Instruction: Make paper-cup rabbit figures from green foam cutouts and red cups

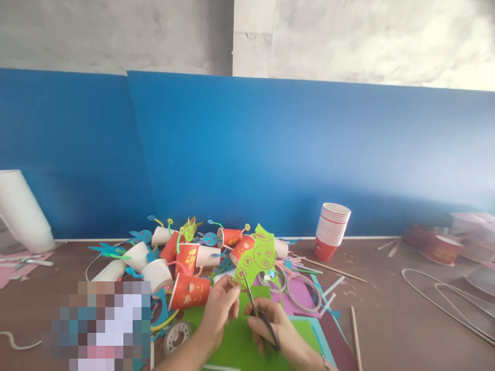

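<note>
My left hand point(222, 306) pinches the lower left edge of a light green paper sheet point(263, 256) with animal faces and small circles drawn on it. In my right hand point(273, 324) is a pair of scissors point(265, 325) with dark handles. Their blades point up and left, against the lower part of the drawn sheet. Under both hands lie darker green paper sheets point(240, 337). Just left of my left hand a red paper cup point(190, 291) lies on its side.
Several decorated paper cups point(187, 259) lie heaped at the left. Tape rings point(304, 292) rest on purple paper. A stack of cups point(333, 229) stands near the blue panel point(251, 154). A wooden stick point(355, 337) and a looped cord point(444, 296) lie at the right.
</note>
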`<control>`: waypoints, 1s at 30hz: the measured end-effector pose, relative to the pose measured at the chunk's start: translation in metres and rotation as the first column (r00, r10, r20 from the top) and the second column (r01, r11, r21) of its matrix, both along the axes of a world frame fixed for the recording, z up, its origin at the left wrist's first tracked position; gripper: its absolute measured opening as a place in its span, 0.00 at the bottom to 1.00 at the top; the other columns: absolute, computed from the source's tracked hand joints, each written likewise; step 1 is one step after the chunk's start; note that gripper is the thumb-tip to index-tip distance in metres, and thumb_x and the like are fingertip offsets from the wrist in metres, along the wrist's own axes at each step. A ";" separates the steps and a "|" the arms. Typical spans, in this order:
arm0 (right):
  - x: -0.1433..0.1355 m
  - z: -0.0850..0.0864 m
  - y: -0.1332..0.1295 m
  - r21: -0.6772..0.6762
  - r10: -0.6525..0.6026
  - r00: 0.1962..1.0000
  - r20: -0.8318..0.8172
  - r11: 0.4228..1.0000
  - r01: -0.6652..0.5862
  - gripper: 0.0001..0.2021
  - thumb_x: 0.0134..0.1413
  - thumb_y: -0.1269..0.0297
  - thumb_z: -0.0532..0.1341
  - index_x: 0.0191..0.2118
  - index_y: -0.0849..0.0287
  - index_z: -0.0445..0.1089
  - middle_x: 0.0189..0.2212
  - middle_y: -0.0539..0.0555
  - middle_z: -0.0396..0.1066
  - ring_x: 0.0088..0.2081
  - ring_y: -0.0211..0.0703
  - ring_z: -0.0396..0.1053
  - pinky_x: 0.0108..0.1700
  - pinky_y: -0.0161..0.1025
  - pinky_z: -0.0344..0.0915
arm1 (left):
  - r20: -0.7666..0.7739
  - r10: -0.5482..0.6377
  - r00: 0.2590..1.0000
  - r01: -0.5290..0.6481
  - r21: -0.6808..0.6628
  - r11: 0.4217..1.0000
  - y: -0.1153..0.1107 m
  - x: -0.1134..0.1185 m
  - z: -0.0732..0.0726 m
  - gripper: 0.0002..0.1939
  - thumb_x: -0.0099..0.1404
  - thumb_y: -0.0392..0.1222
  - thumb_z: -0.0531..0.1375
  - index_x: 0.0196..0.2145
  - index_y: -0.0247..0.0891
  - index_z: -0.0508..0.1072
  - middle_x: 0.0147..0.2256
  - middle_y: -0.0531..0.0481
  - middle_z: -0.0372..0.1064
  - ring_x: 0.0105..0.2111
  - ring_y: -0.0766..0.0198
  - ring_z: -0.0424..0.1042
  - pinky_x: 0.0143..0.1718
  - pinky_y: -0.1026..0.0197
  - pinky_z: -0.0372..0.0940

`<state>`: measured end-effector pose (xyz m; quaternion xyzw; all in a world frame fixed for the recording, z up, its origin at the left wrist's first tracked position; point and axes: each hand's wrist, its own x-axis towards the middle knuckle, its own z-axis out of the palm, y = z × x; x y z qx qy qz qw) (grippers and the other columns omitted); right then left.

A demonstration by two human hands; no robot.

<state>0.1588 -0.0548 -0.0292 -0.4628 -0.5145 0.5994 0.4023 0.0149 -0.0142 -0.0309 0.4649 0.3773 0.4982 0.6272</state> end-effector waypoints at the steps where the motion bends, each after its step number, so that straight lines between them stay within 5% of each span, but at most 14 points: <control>1: 0.001 0.000 0.000 -0.002 0.002 1.000 0.001 1.000 -0.002 0.21 0.39 0.48 0.66 0.33 0.60 0.66 0.14 0.43 0.64 0.13 0.31 0.57 0.16 0.29 0.51 | 0.004 -0.003 1.000 0.003 -0.002 1.000 0.000 0.000 -0.001 0.16 0.54 0.53 0.61 0.26 0.38 0.62 0.11 0.63 0.53 0.12 0.75 0.46 0.16 0.69 0.39; 16: 0.003 0.003 -0.001 -0.006 0.052 0.998 -0.026 0.999 -0.052 0.21 0.39 0.49 0.66 0.34 0.60 0.66 0.13 0.43 0.64 0.12 0.30 0.55 0.15 0.28 0.44 | 0.039 0.006 0.999 -0.006 0.000 1.000 -0.002 0.000 0.006 0.16 0.52 0.52 0.62 0.25 0.39 0.61 0.11 0.64 0.51 0.12 0.75 0.45 0.16 0.68 0.37; 30: 0.003 0.005 0.001 0.008 0.044 0.999 -0.014 0.999 -0.044 0.18 0.38 0.51 0.66 0.30 0.61 0.67 0.11 0.40 0.59 0.10 0.28 0.51 0.12 0.28 0.44 | 0.043 -0.004 0.999 0.003 0.005 1.000 0.002 -0.001 -0.002 0.15 0.55 0.51 0.60 0.25 0.38 0.62 0.10 0.63 0.52 0.11 0.75 0.43 0.15 0.68 0.35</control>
